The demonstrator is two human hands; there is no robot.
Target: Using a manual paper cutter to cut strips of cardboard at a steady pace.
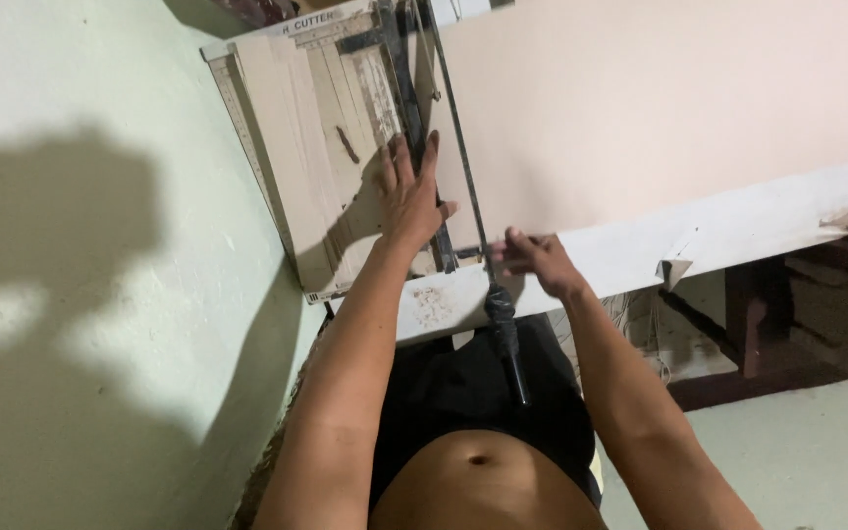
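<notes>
A worn wooden paper cutter board lies on a white table, beside a pale green wall. My left hand presses flat, fingers spread, on the black clamp bar and the board next to it. A large pinkish sheet lies across the table to the right of the blade. My right hand is at the sheet's near edge, fingers pinched, beside the long blade arm. The arm's black handle hangs free over my lap.
The pale green wall stands close on the left with dark shadows on it. A dark wooden frame sits under the table at the right, above a light floor. The table's front edge is chipped.
</notes>
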